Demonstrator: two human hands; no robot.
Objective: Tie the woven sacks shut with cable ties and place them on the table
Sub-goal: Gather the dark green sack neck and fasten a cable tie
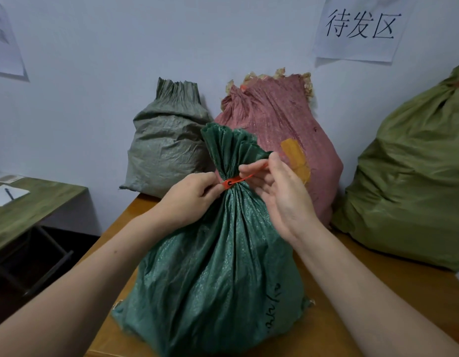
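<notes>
Fingers (249,169) of the right hand (282,191) pinch the red cable tie (237,179) by its tail, angled up-right from the head that the left hand (195,194) seemingly pins at the neck of the green woven sack (218,266) (upright on the bench (377,292)).

Parcel dispatch room: white paper wall sign (358,28) reading 待发区, tied woven sacks (272,140) lined along wall on orange wooden table (393,287).
</notes>
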